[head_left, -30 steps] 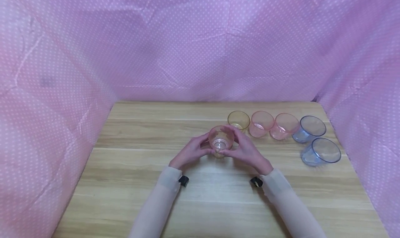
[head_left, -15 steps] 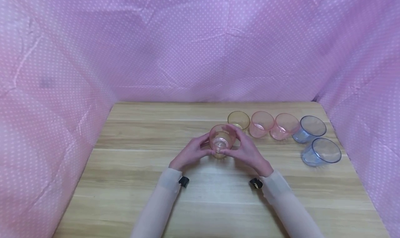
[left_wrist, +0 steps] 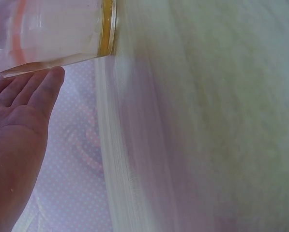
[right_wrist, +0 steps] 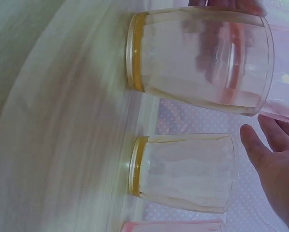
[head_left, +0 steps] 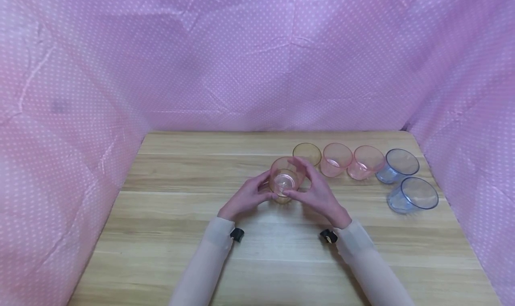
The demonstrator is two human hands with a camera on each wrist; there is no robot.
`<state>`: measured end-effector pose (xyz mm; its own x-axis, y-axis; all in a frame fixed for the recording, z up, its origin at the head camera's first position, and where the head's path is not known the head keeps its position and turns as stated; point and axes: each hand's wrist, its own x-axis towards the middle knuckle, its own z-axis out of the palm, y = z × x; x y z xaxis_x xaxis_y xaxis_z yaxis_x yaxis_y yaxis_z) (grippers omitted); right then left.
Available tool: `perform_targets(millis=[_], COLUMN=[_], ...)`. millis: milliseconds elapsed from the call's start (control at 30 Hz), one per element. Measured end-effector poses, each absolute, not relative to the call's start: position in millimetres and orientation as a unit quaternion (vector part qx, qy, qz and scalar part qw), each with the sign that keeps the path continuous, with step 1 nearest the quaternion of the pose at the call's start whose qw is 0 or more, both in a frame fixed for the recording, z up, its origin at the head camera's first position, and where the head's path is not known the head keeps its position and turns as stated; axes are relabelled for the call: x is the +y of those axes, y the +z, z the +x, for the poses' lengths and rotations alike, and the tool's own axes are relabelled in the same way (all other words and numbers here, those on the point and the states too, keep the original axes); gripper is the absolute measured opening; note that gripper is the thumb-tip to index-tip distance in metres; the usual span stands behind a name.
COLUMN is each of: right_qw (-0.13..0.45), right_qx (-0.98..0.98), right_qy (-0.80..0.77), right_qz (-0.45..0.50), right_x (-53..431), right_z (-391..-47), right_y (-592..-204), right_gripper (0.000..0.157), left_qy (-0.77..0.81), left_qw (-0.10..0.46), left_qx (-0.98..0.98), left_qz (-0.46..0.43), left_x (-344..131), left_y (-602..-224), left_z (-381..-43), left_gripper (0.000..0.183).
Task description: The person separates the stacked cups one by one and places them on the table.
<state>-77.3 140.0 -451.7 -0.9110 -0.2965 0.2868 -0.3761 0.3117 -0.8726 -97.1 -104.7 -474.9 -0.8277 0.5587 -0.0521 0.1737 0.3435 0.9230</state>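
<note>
Between my hands, a clear pink cup (head_left: 277,168) stands partly inside a clear yellow cup (head_left: 283,200) near the middle of the table. In the right wrist view the pink cup's reddish base band shows through the wall of the yellow cup (right_wrist: 178,63), and its upper part (right_wrist: 285,72) sticks out past the rim. My left hand (head_left: 246,198) holds the yellow cup from the left, thumb in front and fingers behind. From the right, my right hand (head_left: 318,195) grips the pink cup near its upper part. Some fingertips are hidden behind the cups.
Behind them stands another yellow cup (head_left: 307,150). To its right run two pink cups (head_left: 337,161) (head_left: 365,163), then two blue cups (head_left: 397,168) (head_left: 412,196) near the right edge. Pink dotted cloth (head_left: 257,73) surrounds the wooden table (head_left: 181,234).
The pink cup has risen a little out of the yellow cup, with my right hand moving slightly up and away. My left hand and the other cups stay nearly still.
</note>
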Motion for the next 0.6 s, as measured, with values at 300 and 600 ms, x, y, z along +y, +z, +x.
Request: perform_targets(millis=[300,600], right_qw=[0.058,0.073], right_qx=[-0.8,-0.788], right_qy=[0.56,0.573], right_qz=[0.207,0.213], right_x=[140.0,139.0], right_z=[-74.2,-70.7], right_y=[-447.6,-443.4], right_gripper=[0.093,0.093], left_qy=[0.525,0.532], left_qw=[0.182,0.183], left_qx=[0.8,0.796], left_qz=[0.226,0.222], left_x=[-104.0,-103.8], left_y=[-474.7,-474.9], left_z=[-97.3,-97.0], left_gripper=[0.084,0.083])
